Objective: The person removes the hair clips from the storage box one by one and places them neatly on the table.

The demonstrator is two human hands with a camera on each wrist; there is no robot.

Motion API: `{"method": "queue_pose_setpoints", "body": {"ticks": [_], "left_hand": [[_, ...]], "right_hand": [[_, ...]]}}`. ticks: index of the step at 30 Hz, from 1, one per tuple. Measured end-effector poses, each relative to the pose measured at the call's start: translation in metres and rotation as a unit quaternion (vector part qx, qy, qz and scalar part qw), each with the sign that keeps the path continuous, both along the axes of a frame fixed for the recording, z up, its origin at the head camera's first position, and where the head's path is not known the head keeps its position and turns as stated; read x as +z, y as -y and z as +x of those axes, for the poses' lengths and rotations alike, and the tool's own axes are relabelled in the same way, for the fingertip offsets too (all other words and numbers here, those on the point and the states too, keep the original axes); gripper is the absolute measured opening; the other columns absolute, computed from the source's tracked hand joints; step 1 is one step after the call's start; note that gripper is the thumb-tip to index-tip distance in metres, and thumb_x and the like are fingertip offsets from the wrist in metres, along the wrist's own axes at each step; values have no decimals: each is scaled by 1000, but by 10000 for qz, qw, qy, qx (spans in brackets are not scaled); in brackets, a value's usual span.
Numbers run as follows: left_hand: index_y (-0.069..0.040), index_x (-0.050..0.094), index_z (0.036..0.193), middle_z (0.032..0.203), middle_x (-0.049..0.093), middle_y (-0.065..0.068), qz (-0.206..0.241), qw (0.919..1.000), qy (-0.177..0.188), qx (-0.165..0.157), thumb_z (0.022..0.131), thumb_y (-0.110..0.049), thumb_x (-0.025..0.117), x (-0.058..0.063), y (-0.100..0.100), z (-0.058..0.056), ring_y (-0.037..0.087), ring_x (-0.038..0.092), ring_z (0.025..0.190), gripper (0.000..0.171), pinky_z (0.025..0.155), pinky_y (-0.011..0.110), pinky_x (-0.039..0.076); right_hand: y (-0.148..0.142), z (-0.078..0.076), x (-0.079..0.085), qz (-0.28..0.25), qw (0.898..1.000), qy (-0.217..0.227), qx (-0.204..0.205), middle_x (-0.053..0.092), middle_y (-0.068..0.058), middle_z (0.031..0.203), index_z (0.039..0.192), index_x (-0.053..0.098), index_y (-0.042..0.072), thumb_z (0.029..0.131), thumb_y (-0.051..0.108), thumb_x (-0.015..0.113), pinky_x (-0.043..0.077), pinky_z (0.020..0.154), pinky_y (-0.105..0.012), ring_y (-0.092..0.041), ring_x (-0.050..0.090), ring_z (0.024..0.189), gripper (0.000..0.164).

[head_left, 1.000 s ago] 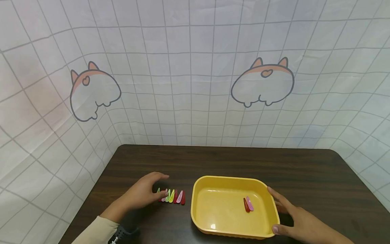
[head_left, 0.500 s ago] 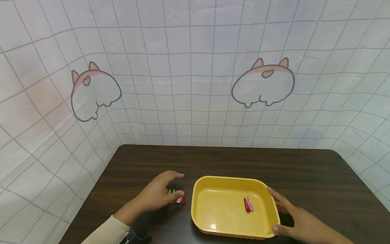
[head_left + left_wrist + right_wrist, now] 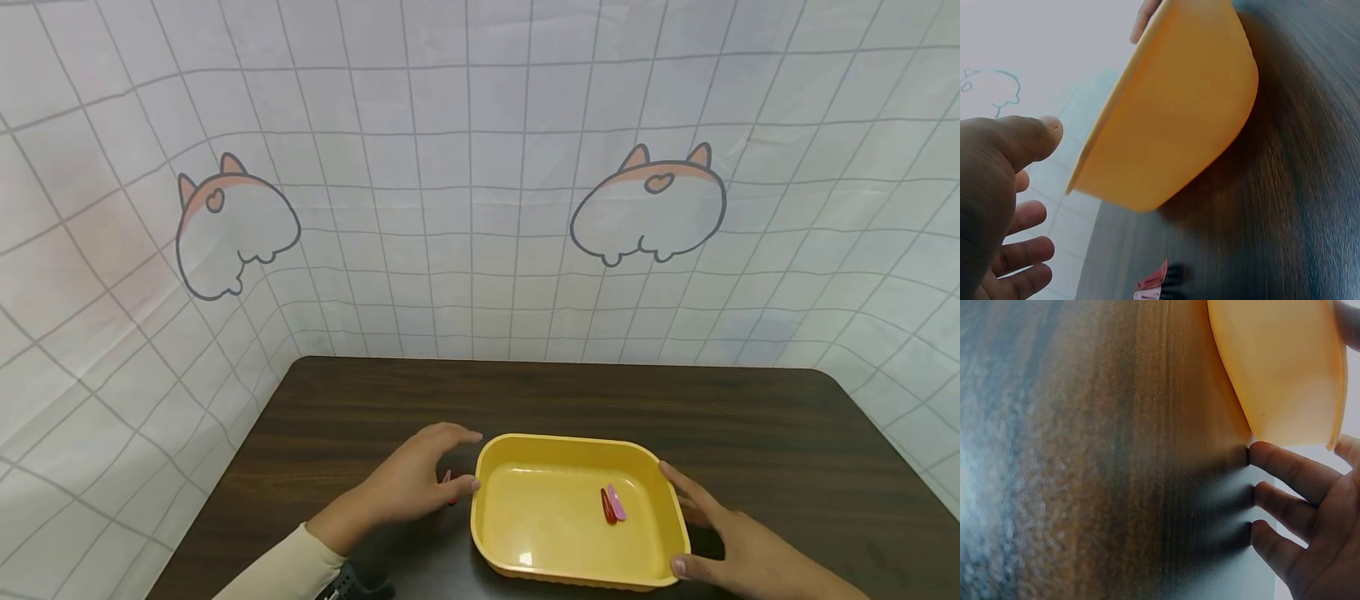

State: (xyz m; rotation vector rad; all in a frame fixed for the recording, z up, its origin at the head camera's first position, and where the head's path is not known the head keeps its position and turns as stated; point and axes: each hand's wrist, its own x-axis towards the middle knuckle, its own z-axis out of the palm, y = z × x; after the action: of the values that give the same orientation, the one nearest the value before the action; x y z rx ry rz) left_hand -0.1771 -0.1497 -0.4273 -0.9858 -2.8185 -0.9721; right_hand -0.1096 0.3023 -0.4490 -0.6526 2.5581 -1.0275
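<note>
A yellow plastic basin [image 3: 555, 533] sits on the table. My left hand [image 3: 405, 482] hovers at the basin's left side, thumb and fingers spread. Its thumb tip overlaps the rim in the head view; the left wrist view shows a gap. Below that hand lie hair clips, mostly hidden, with a red clip [image 3: 1155, 278] and a pink clip [image 3: 1148, 293] showing. Inside the basin, another red hair clip [image 3: 608, 506] lies beside a pink one [image 3: 617, 503]. My right hand [image 3: 723, 542] rests against the basin's right side, thumb and forefinger at the rim, other fingertips down at the table.
The dark wooden table [image 3: 360, 400] has a far edge with rounded corners. Behind it hangs a white grid-patterned cloth [image 3: 465, 208] with two cartoon corgi drawings. A dark band with a watch-like piece [image 3: 352, 583] shows at my left wrist.
My left hand has moved right, across the row of hair clips to the basin's left rim, covering most of the row. The right hand and the basin stay where they were.
</note>
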Motion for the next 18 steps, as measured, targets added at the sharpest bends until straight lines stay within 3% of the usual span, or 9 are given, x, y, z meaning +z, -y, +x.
{"method": "queue_pose_setpoints", "body": {"ticks": [10, 18], "left_hand": [[-14, 60, 141, 139, 58, -3, -96, 9996, -106, -227, 93, -38, 77, 3, -15, 0, 19, 51, 132, 56, 110, 45, 43], [-15, 61, 140, 139, 58, 0, -97, 9988, -231, -424, 95, -41, 74, 5, -30, 3, 21, 50, 134, 54, 110, 46, 42]], "right_hand": [[4, 1, 2, 51, 9999, 36, -98, 56, -19, 144, 165, 1, 33, 98, 26, 71, 50, 80, -71, -25, 59, 124, 97], [1, 0, 1, 64, 10000, 40, -51, 55, -22, 144, 166, 0, 31, 98, 25, 71, 51, 78, -71, -30, 59, 124, 98]]}}
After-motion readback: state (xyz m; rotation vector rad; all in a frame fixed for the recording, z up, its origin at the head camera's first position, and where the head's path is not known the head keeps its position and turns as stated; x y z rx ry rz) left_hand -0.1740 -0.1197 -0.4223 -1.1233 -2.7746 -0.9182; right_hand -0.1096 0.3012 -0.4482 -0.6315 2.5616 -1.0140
